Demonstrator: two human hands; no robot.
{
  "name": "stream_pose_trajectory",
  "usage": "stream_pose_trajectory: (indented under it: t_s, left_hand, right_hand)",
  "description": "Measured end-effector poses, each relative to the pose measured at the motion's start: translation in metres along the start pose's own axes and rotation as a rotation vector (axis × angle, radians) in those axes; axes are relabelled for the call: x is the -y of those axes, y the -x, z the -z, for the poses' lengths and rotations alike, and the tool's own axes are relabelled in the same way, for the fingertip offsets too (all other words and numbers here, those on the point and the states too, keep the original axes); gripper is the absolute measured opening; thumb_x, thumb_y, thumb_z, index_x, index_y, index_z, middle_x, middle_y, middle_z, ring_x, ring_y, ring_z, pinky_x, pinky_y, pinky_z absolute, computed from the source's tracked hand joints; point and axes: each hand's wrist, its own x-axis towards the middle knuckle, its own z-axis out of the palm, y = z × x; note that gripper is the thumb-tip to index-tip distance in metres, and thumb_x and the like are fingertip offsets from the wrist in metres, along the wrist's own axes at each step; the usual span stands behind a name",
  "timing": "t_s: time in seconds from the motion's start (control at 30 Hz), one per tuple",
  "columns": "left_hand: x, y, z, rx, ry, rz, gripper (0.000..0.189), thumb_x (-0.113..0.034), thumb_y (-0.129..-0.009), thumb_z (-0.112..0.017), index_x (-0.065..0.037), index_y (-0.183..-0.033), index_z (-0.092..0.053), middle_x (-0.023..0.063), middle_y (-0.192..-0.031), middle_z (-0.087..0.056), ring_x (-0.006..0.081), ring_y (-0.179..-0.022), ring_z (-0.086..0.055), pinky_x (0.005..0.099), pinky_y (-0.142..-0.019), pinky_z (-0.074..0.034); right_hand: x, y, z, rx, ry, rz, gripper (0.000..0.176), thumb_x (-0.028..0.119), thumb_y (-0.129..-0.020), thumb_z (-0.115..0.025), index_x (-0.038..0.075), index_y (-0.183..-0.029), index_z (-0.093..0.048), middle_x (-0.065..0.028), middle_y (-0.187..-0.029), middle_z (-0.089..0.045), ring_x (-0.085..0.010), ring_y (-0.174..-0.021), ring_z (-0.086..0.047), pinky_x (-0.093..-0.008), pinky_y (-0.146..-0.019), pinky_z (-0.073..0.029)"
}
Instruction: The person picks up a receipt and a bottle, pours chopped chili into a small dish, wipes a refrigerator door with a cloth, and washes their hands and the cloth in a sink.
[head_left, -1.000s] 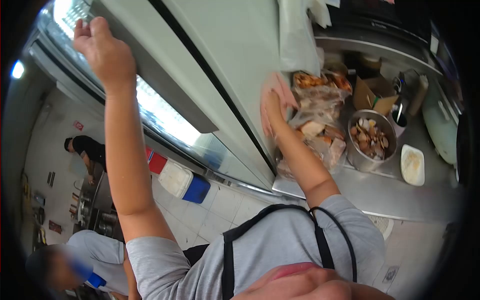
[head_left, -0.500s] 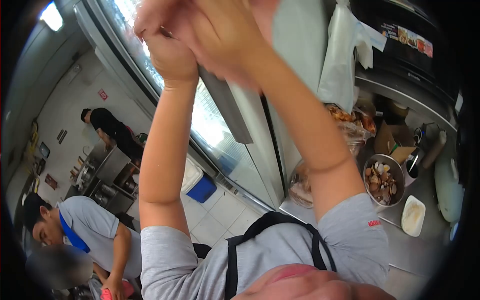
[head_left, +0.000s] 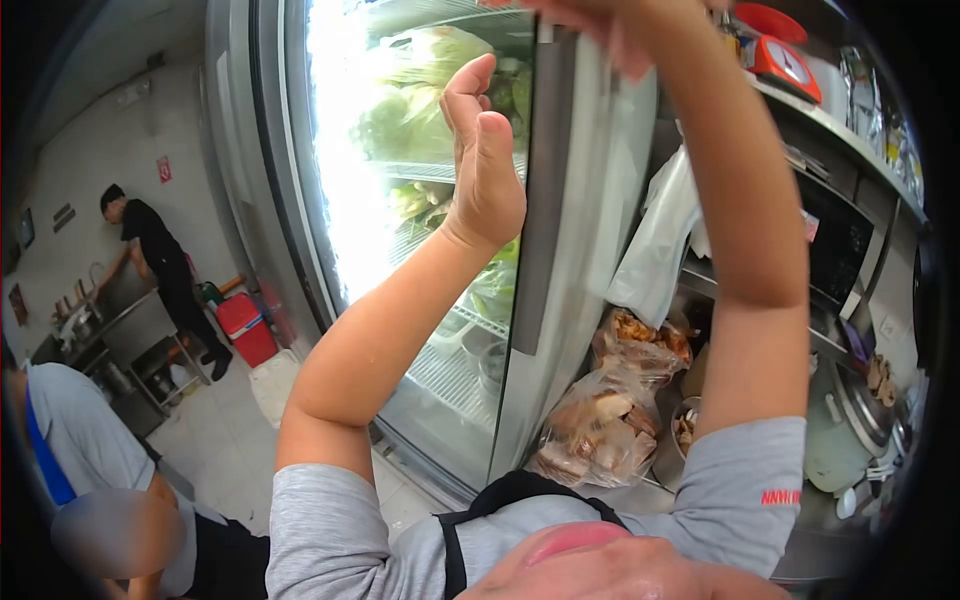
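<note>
My left hand [head_left: 485,165] is raised in front of a lit upright fridge [head_left: 520,290]. Its thumb stands apart from the loosely bent fingers, and nothing shows in it. Behind that hand, bagged leafy vegetables [head_left: 420,105] lie on wire shelves, with more greens [head_left: 490,290] lower down. At the top edge is my right hand [head_left: 625,30], near the fridge's right side, blurred and partly cut off by the frame. Whether it holds anything is hidden.
Right of the fridge, clear bags of bread-like pieces [head_left: 605,425] sit by a metal pot [head_left: 675,445]. A white plastic bag [head_left: 650,240] hangs above them. A red scale [head_left: 785,70] stands on a shelf. Two people work at left, one in grey [head_left: 85,420], one in black [head_left: 160,250].
My hands were close together at the top; now they are apart, the left lower and to the right. The view has turned, bringing the fridge shelves and the red scale into sight.
</note>
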Motion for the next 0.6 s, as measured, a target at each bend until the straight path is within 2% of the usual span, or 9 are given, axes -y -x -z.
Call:
stream_pose_trajectory:
  t_s: [0.1, 0.13, 0.23, 0.3, 0.37, 0.5, 0.53, 0.57, 0.6]
  left_hand:
    - [0.009, 0.004, 0.028, -0.014, -0.145, -0.060, 0.062, -0.045, -0.087, -0.020, 0.011, -0.115, -0.025, 0.0164, -0.111, -0.030, 0.0253, -0.109, -0.024, 0.0342, -0.096, -0.014]
    - [0.015, 0.006, 0.045, -0.034, -0.166, -0.001, 0.059, -0.041, -0.087, -0.021, 0.012, -0.112, -0.027, 0.0176, -0.109, -0.031, 0.0265, -0.106, -0.025, 0.0351, -0.096, -0.014]
    - [0.054, 0.009, 0.115, -0.135, -0.311, 0.044, 0.049, -0.032, -0.085, -0.036, 0.009, -0.111, -0.030, 0.0192, -0.111, -0.030, 0.0290, -0.107, -0.025, 0.0378, -0.095, -0.015]
    - [0.087, 0.008, 0.168, -0.183, -0.549, 0.095, 0.048, -0.030, -0.081, -0.045, 0.003, -0.114, -0.031, 0.0201, -0.115, -0.029, 0.0313, -0.107, -0.025, 0.0404, -0.094, -0.017]
    - [0.122, 0.005, 0.217, -0.240, -0.674, 0.224, 0.052, -0.034, -0.077, -0.050, -0.004, -0.116, -0.032, 0.0200, -0.118, -0.027, 0.0330, -0.110, -0.024, 0.0431, -0.094, -0.018]
    - [0.194, -0.012, 0.294, -0.275, -0.974, 0.463, 0.062, -0.043, -0.074, -0.050, -0.006, -0.119, -0.032, 0.0199, -0.123, -0.028, 0.0360, -0.115, -0.023, 0.0453, -0.094, -0.021]
    - [0.205, -0.016, 0.307, -0.241, -0.984, 0.512, 0.065, -0.047, -0.075, -0.046, -0.005, -0.121, -0.030, 0.0213, -0.124, -0.029, 0.0365, -0.117, -0.023, 0.0441, -0.095, -0.021]
    - [0.248, -0.017, 0.333, -0.192, -0.928, 0.519, 0.068, -0.050, -0.076, -0.044, -0.002, -0.122, -0.029, 0.0230, -0.123, -0.033, 0.0359, -0.115, -0.029, 0.0409, -0.096, -0.023]
    - [0.263, -0.019, 0.345, -0.133, -0.682, 0.605, 0.068, -0.051, -0.076, -0.043, 0.000, -0.120, -0.031, 0.0230, -0.122, -0.034, 0.0339, -0.114, -0.031, 0.0385, -0.095, -0.024]
  right_hand:
    - [0.001, -0.046, -0.007, -0.228, 0.256, -0.031, 0.035, 0.031, -0.072, -0.051, 0.009, -0.099, -0.051, -0.0137, -0.094, -0.053, -0.0317, -0.091, -0.048, -0.0405, -0.082, -0.036]
    - [0.011, -0.060, -0.013, -0.281, 0.298, -0.020, 0.035, 0.031, -0.072, -0.051, 0.009, -0.099, -0.051, -0.0138, -0.094, -0.053, -0.0317, -0.091, -0.048, -0.0405, -0.082, -0.036]
    - [0.068, -0.094, -0.050, -0.415, 0.359, 0.066, 0.035, 0.031, -0.072, -0.051, 0.009, -0.099, -0.051, -0.0140, -0.094, -0.053, -0.0316, -0.091, -0.048, -0.0405, -0.082, -0.036]
    - [0.118, -0.116, -0.085, -0.470, 0.372, 0.141, 0.035, 0.031, -0.072, -0.051, 0.009, -0.099, -0.051, -0.0141, -0.095, -0.053, -0.0315, -0.091, -0.048, -0.0405, -0.082, -0.036]
    - [0.163, -0.135, -0.119, -0.488, 0.377, 0.195, 0.035, 0.031, -0.072, -0.050, 0.009, -0.100, -0.051, -0.0142, -0.095, -0.052, -0.0315, -0.091, -0.048, -0.0404, -0.082, -0.036]
    - [0.233, -0.173, -0.170, -0.449, 0.383, 0.261, 0.036, 0.031, -0.073, -0.050, 0.008, -0.100, -0.050, -0.0145, -0.096, -0.052, -0.0314, -0.091, -0.048, -0.0404, -0.082, -0.037]
    - [0.240, -0.180, -0.175, -0.428, 0.386, 0.257, 0.036, 0.031, -0.073, -0.050, 0.008, -0.100, -0.050, -0.0146, -0.096, -0.052, -0.0314, -0.091, -0.048, -0.0404, -0.082, -0.037]
    - [0.240, -0.189, -0.175, -0.407, 0.395, 0.246, 0.036, 0.031, -0.073, -0.050, 0.008, -0.100, -0.050, -0.0146, -0.096, -0.052, -0.0313, -0.091, -0.048, -0.0404, -0.082, -0.037]
    - [0.235, -0.193, -0.171, -0.383, 0.405, 0.222, 0.036, 0.031, -0.073, -0.050, 0.008, -0.100, -0.050, -0.0147, -0.097, -0.052, -0.0313, -0.091, -0.048, -0.0404, -0.082, -0.037]
